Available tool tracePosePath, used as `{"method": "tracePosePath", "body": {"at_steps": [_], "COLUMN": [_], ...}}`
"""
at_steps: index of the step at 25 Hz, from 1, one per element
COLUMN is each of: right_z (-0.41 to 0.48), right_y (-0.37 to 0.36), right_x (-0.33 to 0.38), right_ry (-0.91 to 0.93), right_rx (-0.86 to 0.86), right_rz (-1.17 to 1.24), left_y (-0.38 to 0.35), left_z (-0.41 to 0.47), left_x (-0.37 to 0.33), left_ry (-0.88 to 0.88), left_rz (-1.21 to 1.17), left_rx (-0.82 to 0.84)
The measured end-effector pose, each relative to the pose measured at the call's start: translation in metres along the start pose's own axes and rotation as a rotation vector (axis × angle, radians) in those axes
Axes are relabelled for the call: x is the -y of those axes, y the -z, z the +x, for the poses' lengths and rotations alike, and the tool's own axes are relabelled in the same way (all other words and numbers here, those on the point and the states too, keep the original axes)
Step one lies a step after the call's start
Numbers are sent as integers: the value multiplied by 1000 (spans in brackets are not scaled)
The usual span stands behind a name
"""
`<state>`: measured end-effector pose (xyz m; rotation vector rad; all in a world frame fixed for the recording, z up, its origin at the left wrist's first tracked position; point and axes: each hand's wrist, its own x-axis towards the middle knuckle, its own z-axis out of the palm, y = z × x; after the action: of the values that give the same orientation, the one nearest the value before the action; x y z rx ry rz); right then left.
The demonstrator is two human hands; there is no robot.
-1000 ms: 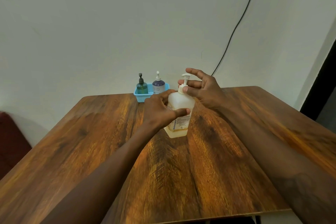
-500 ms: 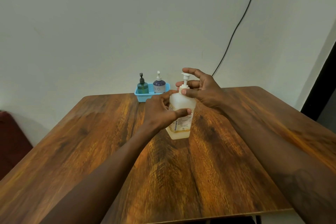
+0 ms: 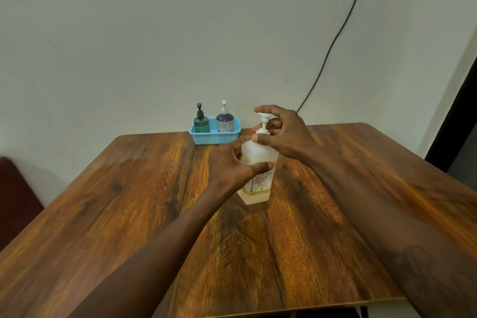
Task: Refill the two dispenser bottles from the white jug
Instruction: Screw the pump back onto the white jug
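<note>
The white jug [image 3: 259, 155], a translucent bottle with a white pump top and a printed label, stands upright on the wooden table [image 3: 129, 214] near its middle. My left hand [image 3: 232, 166] is wrapped around the jug's body from the left. My right hand [image 3: 282, 134] grips the pump collar at the neck with thumb and fingers, one finger curled over the pump head. At the table's far edge a green dispenser bottle [image 3: 201, 122] with a dark pump and a purple dispenser bottle [image 3: 224, 120] with a white pump stand side by side in a blue basket [image 3: 215, 138].
A pale wall rises right behind the table, with a black cable [image 3: 333, 41] running down it to the right. A dark red seat [image 3: 15, 201] sits at the left, below the table's edge. A dark doorway edge [image 3: 459, 121] lies far right.
My right hand's fingers have shifted slightly around the pump neck, as in a turn. The jug and my left hand hold their place.
</note>
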<state>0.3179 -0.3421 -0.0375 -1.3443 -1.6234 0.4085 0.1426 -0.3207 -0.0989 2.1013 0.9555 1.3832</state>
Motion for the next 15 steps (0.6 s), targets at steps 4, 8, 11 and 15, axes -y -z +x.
{"method": "tracePosePath", "body": {"at_steps": [4,8,11,15], "right_z": [-1,-1,-2,0], "right_y": [16,13,9,-2], "right_x": [-9,-7,-2,2], "right_ry": [-132,-170,-143,-88], "right_rx": [145,-27,-208,-457], "right_rz": [451,444,328,25], "left_y": [20,21,15,1], "left_z": [10,11,10,8], "left_x": [2,1,1,-6], "left_ry": [129,143,120,30], "left_rz": [-326,-329,-217,-19], "left_rx": [284,284,211,72]}}
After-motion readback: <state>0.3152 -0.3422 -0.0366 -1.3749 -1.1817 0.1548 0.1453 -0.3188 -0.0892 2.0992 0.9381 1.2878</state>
